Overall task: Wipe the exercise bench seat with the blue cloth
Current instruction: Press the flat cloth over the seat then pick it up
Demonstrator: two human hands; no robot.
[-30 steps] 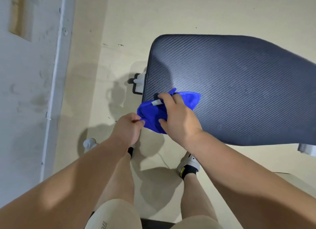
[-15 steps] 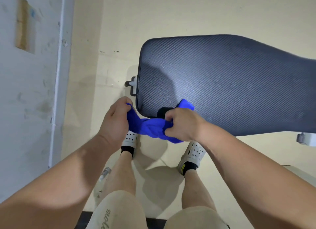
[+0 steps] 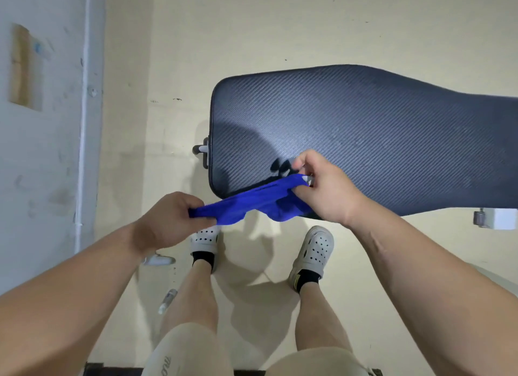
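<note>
Two grips share one cloth (image 3: 252, 204): the blue strip is pulled out btwn them, in the air at the near-left corner of the surface (image 3: 364, 137). The left grip (image 3: 171, 221) is closed round the cloth's left end, fingers curled over it, knuckles up, out over the floor (image 3: 252, 25) and apart from the surface. The right grip (image 3: 328, 190) pinches the other end w/ thumb and curled fingers, above the surface's near edge. A small white tag (image 3: 306, 178) pokes out by its fingertips. The cloth's right part bunches and sags under that grip, crossing the near edge. Whether it touches the padding there is hard to tell from this angle. Finger shadows fall on the surface just left of the right grip.

The surface is a long, dark, ribbed pad running off the right side of the view. A black knob (image 3: 200, 150) sticks out at its left end, and a white bracket (image 3: 496, 218) shows below its near edge at far right.

Below the cloth are white perforated shoes (image 3: 315, 249) w/ black socks, bare legs and pale shorts. On the floor left of the legs lie a white object (image 3: 158, 260) and a small clear item (image 3: 167, 301). A grey wall (image 3: 42, 165) w/ a vertical pipe (image 3: 84, 123) fills the left side.
</note>
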